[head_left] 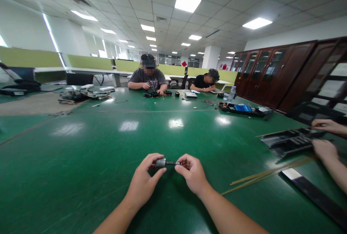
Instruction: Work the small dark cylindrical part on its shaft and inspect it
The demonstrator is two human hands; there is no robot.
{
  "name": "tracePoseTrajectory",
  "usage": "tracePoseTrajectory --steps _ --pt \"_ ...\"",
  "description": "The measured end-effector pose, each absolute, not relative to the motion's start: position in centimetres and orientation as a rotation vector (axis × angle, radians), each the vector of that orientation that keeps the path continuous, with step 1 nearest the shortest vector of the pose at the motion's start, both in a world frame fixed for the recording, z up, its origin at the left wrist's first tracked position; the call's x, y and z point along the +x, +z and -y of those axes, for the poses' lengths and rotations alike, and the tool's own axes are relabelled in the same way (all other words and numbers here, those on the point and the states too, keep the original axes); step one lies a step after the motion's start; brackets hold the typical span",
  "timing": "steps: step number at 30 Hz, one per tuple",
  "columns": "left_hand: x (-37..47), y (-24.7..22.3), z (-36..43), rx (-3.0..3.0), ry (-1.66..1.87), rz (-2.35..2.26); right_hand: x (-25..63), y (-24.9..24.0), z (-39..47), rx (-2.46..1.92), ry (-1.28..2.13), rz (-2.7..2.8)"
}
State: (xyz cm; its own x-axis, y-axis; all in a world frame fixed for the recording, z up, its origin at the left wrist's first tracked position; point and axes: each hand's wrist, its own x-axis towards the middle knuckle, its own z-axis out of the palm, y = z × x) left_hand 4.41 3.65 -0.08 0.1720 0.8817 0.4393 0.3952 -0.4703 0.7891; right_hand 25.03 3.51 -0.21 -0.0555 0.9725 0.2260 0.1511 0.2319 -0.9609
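Observation:
Just above the green table, my left hand is closed around the silver-grey cylindrical body of what looks like a small motor. A thin dark shaft sticks out of it to the right, lying roughly level. My right hand pinches the shaft's far end between thumb and fingers. Something reddish shows at the motor's left end, partly hidden by my left fingers. What sits at the tip under my right fingers is too small to make out.
The green table spreads all around. On the right, another person's hands work on long black housings, near thin yellowish rods and a dark bar. Two people sit across the table, near a black tray and bottles.

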Motion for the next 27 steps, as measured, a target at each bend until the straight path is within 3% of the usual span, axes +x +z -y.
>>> tracePoseTrajectory --steps 27 --pt "4.45 -0.15 -3.62 1.938 1.304 -1.217 25.24 -0.53 -3.62 -1.118 0.976 1.450"
